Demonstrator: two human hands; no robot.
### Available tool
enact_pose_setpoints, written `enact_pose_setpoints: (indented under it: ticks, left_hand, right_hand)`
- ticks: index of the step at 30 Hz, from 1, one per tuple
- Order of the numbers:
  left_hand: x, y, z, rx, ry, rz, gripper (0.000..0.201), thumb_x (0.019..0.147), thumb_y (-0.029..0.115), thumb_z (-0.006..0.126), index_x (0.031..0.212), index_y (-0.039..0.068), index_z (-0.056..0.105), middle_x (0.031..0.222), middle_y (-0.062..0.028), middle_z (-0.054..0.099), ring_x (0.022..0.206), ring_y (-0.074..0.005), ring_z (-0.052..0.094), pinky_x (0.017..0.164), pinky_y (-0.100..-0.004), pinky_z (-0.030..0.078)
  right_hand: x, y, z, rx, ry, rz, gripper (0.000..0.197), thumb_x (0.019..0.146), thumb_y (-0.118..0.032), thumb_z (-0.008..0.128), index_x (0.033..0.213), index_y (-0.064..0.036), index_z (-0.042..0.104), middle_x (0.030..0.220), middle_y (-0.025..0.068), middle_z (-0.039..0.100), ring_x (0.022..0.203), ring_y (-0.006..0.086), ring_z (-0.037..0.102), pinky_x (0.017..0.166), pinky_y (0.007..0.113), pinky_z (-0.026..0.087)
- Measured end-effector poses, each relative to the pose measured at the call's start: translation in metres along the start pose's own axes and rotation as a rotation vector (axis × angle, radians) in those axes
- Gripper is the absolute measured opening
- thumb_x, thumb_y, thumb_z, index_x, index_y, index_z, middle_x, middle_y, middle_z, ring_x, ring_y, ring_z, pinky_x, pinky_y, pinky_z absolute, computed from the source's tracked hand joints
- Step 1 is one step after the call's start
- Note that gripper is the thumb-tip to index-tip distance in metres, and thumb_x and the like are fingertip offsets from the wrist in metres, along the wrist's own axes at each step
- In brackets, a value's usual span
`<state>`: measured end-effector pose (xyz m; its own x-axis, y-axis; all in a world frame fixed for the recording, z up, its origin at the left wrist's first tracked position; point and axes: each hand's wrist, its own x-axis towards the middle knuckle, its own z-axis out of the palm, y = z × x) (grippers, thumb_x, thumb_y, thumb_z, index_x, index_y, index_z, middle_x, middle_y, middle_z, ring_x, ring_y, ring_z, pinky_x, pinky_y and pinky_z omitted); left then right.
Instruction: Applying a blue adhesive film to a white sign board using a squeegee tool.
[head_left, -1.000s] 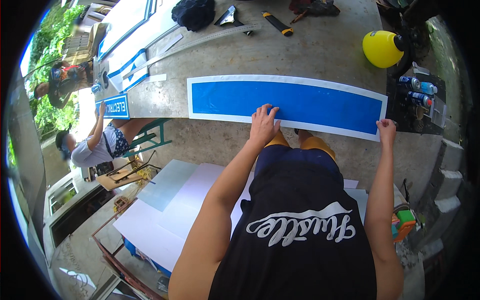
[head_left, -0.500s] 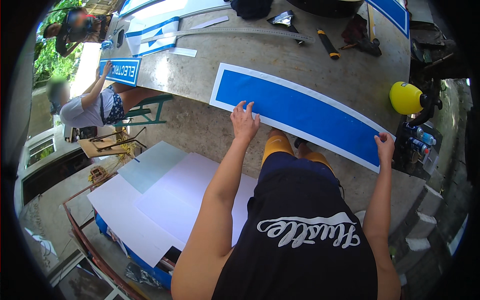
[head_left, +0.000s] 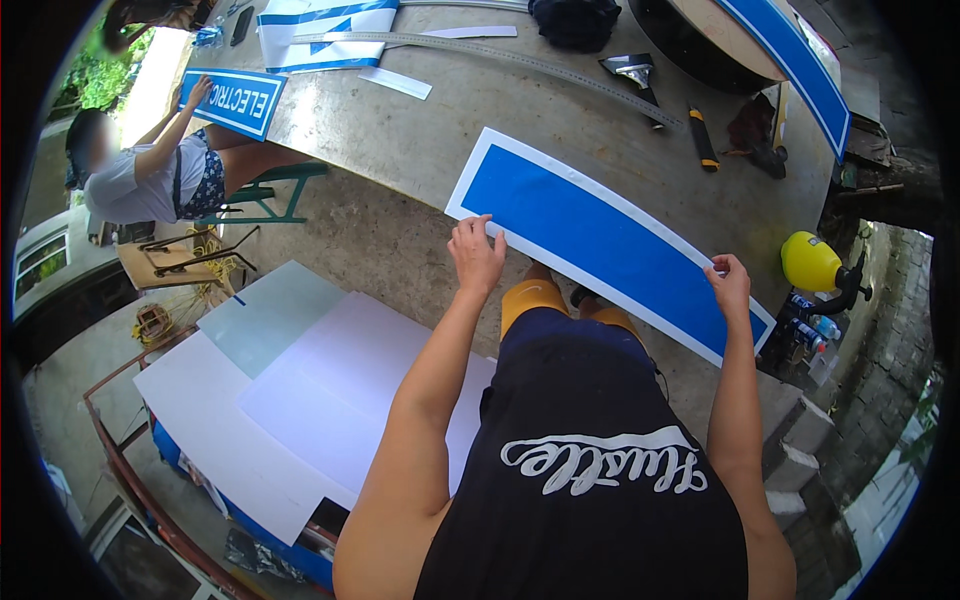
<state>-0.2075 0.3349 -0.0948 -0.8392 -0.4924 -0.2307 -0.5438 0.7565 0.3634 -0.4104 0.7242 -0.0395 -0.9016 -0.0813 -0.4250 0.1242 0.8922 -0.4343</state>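
Note:
A long blue sign panel (head_left: 610, 245) with a white border lies aslant along the near table edge, partly jutting over it. My left hand (head_left: 476, 256) is at its near edge toward the left end, fingers bent over the white border and thumb apart. Over the right part of the panel is my right hand (head_left: 732, 287), thumb and fingertips drawn together. Whether anything thin sits between those fingertips is too small to make out. No lettering shows on the panel's blue face.
On the metal table (head_left: 380, 140) lie a steel ruler (head_left: 560, 72), a scraper (head_left: 635, 72), a yellow-black cutter (head_left: 703, 138) and a hammer (head_left: 768, 155). A yellow spray bottle (head_left: 810, 262) stands at right. Another person (head_left: 145, 175) sits at left with a lettered blue sign (head_left: 245, 104). White sheets (head_left: 330, 390) lie behind me at left.
My right hand has moved from the panel's right corner inward along the panel. My left hand stays near the left end. The whole view has shifted and turned slightly.

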Motion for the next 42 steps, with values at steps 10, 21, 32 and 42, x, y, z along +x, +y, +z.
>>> enact_pose_setpoints:
  ticks: [10,21,32,42]
  left_hand:
    - [0.026,-0.008,-0.005,0.069,0.165,-0.19,0.045,0.08,0.026,0.066,0.118,0.009,0.051,0.115,-0.0113,0.046,0.11,-0.0275,0.044,0.091,-0.0414,0.036]
    - [0.033,-0.021,0.012,-0.239,0.181,-0.366,0.051,0.081,0.023,0.066,0.124,0.004,0.047,0.116,-0.0184,0.045,0.107,-0.0327,0.048,0.089,-0.0389,0.042]
    - [0.035,-0.011,0.002,-0.054,0.015,-0.441,0.051,0.08,0.025,0.068,0.123,0.003,0.051,0.112,-0.0206,0.053,0.097,-0.0306,0.056,0.084,-0.0399,0.046]
    - [0.043,-0.009,-0.009,-0.035,-0.049,-0.395,0.054,0.08,0.026,0.067,0.123,-0.001,0.049,0.118,-0.0193,0.055,0.103,-0.0314,0.057,0.087,-0.0381,0.045]
  right_hand:
    - [-0.007,0.021,0.019,-0.11,-0.084,0.076,0.024,0.073,-0.018,0.071,0.09,-0.0023,0.063,0.084,0.0108,0.066,0.078,0.0217,0.063,0.07,0.033,0.049]
    - [-0.065,0.125,0.01,0.023,0.033,0.407,0.024,0.072,-0.022,0.073,0.087,-0.0045,0.067,0.085,0.0118,0.067,0.082,0.025,0.065,0.074,0.035,0.051]
    - [-0.146,0.249,0.032,0.205,0.441,0.835,0.013,0.077,-0.013,0.064,0.09,-0.0082,0.064,0.092,0.0109,0.067,0.088,0.0285,0.063,0.078,0.037,0.05]
    - [-0.131,0.283,0.008,0.398,0.468,0.629,0.022,0.08,-0.012,0.065,0.1,-0.0034,0.065,0.093,0.0121,0.066,0.086,0.0237,0.063,0.077,0.034,0.05]
